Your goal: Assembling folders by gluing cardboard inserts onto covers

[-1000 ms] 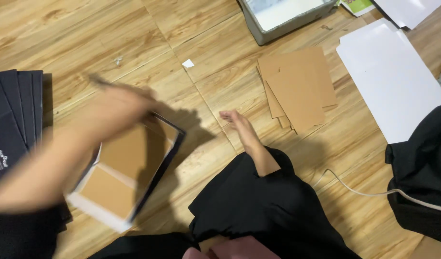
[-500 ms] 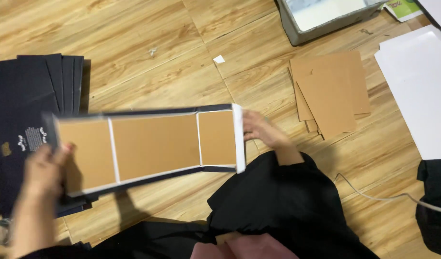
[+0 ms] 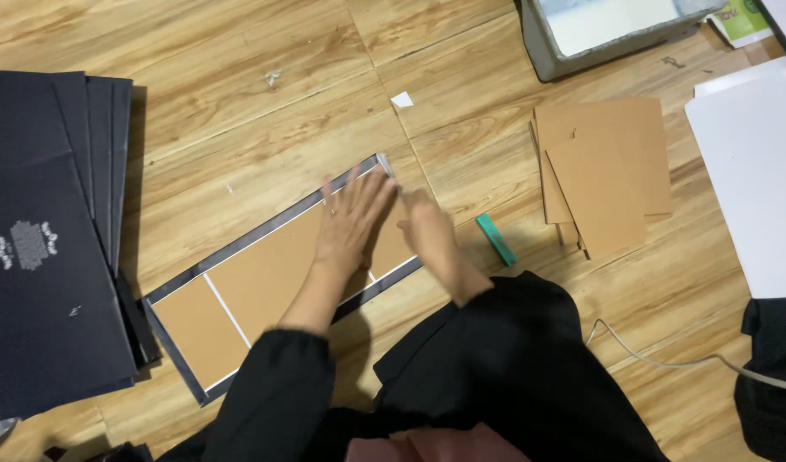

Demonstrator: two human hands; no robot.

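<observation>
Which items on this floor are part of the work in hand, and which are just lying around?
In hand:
left hand pressing flat on the panelled cardboard sheet
right hand at that sheet's end
stack of black sheets, similar stock

Lying about:
green strip
brown cardboard pieces
white sheets
grey tray
cable

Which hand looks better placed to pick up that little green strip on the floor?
The right hand, probably. It rests at the right end of the cardboard panel, nearest the green strip. The left hand lies flat on the panel, farther from the strip.
</observation>
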